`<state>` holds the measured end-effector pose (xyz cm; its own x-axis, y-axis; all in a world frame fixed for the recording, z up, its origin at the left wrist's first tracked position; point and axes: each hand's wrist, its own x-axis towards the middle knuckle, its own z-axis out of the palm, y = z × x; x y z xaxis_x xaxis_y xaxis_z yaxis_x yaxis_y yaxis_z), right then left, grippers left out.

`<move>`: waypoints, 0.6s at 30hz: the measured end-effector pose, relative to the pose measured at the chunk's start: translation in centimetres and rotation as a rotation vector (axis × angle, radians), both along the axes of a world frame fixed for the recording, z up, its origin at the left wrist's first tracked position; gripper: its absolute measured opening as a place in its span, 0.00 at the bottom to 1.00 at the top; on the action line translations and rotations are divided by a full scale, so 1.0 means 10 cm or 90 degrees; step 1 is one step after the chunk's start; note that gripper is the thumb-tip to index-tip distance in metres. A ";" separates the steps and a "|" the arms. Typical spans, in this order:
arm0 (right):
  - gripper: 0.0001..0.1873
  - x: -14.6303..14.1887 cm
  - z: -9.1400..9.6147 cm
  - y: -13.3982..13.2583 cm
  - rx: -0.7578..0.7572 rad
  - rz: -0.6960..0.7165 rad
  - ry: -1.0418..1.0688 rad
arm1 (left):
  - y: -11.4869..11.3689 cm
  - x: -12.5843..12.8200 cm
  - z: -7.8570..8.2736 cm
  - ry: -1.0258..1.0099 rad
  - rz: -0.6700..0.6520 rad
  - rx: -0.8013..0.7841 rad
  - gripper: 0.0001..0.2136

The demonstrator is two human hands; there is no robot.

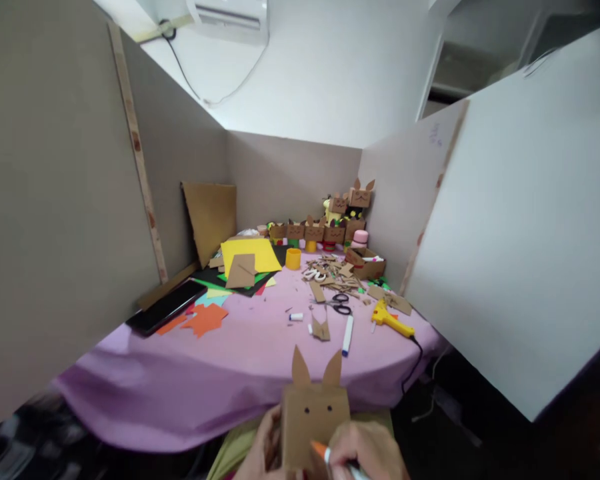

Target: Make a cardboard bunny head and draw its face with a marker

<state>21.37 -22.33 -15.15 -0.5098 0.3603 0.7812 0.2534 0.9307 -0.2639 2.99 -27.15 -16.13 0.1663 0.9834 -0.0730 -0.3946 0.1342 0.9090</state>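
Note:
At the bottom of the head view, a small cardboard box (pixel 303 430) with two pointed ears and two dark dots for eyes is held upright over my lap. My left hand (pixel 264 445) is closed around its left side. My right hand (pixel 364 448) pinches a marker (pixel 321 451) with an orange tip end and white body. The tip end is at the lower front of the box; whether it touches is unclear. Beyond the box on the table lie a white marker with a blue end (pixel 347 335), a cut cardboard piece (pixel 321 328) and black-handled scissors (pixel 341 304).
A yellow glue gun (pixel 391 321) with a cord lies at the right. Cardboard scraps (pixel 333 272) are piled mid-table. Coloured sheets (pixel 253 255), orange paper (pixel 205 319) and a black tablet-like device (pixel 167 307) lie left. Eared cardboard boxes (pixel 314 231) stand at the back. Panels enclose the table.

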 end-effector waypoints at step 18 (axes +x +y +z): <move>0.09 -0.09 0.42 -0.21 -0.021 0.069 0.036 | -0.10 0.10 0.17 -0.008 -0.010 0.006 0.32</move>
<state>20.52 -24.40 -10.92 -0.5022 0.3318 0.7986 0.1355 0.9423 -0.3063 4.04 -28.15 -14.42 0.1823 0.9813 -0.0623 -0.4036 0.1325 0.9053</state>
